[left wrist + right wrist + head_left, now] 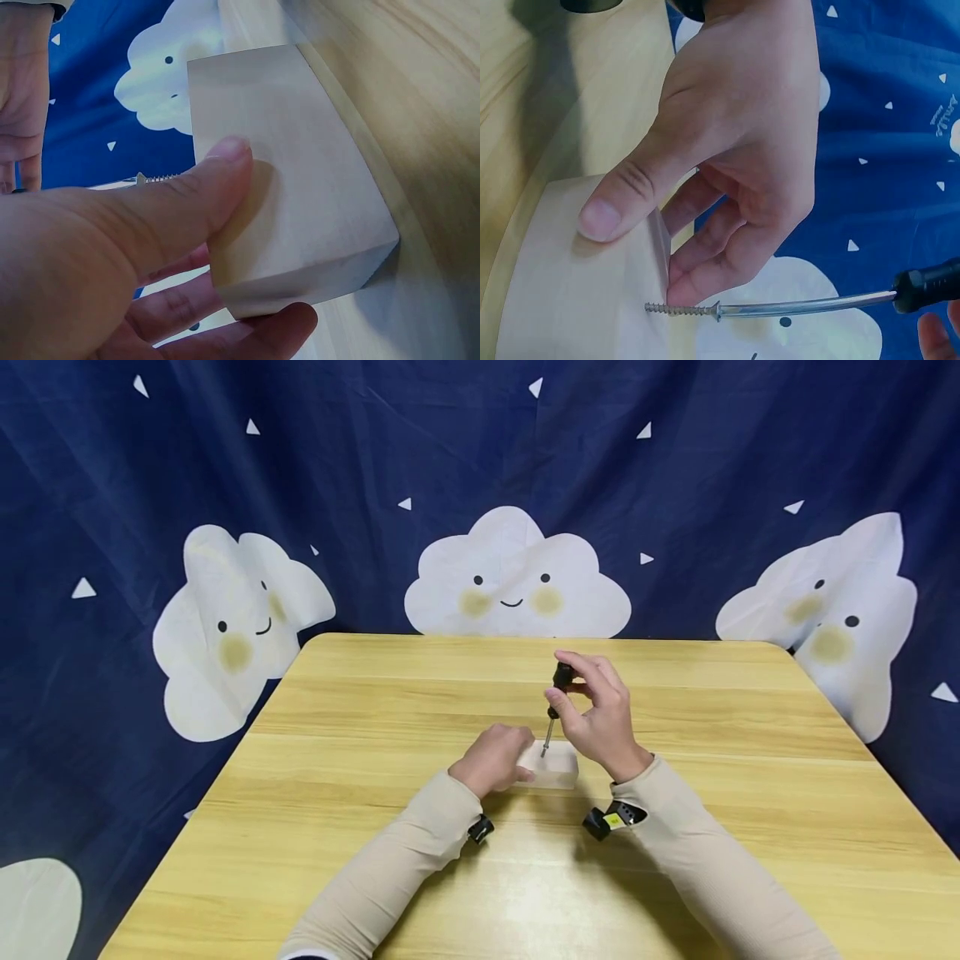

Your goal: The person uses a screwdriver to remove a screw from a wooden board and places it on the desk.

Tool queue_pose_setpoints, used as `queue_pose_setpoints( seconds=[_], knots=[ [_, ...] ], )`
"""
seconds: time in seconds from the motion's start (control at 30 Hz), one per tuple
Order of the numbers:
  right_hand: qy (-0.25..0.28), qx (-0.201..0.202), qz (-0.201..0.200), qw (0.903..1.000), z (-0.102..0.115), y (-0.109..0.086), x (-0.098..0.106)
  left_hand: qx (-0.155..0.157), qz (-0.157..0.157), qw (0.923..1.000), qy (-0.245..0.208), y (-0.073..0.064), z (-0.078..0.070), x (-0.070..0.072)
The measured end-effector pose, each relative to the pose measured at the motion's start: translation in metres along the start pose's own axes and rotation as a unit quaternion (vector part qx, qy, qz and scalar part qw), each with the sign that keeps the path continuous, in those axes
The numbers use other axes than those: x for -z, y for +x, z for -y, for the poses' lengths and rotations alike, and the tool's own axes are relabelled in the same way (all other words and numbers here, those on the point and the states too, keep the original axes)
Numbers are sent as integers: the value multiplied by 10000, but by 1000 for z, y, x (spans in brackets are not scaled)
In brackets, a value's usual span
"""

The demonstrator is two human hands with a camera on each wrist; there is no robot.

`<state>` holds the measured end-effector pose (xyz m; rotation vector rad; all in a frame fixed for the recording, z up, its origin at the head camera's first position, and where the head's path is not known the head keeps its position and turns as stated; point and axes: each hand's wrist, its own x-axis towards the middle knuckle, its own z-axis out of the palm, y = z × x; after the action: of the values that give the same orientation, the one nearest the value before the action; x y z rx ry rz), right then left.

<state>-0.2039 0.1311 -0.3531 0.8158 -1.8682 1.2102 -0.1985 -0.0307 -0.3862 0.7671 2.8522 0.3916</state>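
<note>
A pale wooden block rests on the table, and my left hand grips its left end. The left wrist view has the thumb lying across one long face of the block, with fingers at the opposite side. A threaded screw stands point-down at the block's top face, most of its thread exposed. My right hand holds a black-handled screwdriver between thumb and fingers, above the block. Its metal shaft lines up with the screw, tip at the screw head.
The wood-grain table spreads around both hands. Behind it hangs a dark blue curtain with white clouds and small triangles. A black wrist camera sits below the right wrist, and another camera below the left.
</note>
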Motion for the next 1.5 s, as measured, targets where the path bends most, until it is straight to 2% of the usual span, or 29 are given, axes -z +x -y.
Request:
queue_pose_setpoints(
  seconds=[0.2, 0.57, 0.87, 1.0, 1.13, 1.23, 1.4, 1.5],
  knots=[
    [84, -43, -179, 9998, 0, 0, -2, 57, 27, 10000, -75, -1, 0, 0],
    [64, 110, -22, 9999, 0, 0, 0, 42, -47, 10000, -10, 0, 1, 0],
    [-27, -69, -357, 9993, 1, 0, -3, 79, 10, 9999, -69, 1, 1, -1],
    [-85, -156, -263, 9995, 0, 0, 0, 97, 0, 9999, -95, 0, 1, -1],
    [-46, -115, 4, 9999, 4, 2, 3, 143, -6, 9998, -111, 0, 1, -1],
    [-77, -8, 77, 9999, 16, 8, 5, 150, -16, 9998, -101, 0, 0, -2],
    [-164, 8, -182, 9997, 34, 14, 6, 125, 6, 9999, -87, 1, 0, -2],
    [-129, -84, -298, 9994, 27, 11, 3, 100, -1, 9999, -33, 0, 0, -2]
  ],
)
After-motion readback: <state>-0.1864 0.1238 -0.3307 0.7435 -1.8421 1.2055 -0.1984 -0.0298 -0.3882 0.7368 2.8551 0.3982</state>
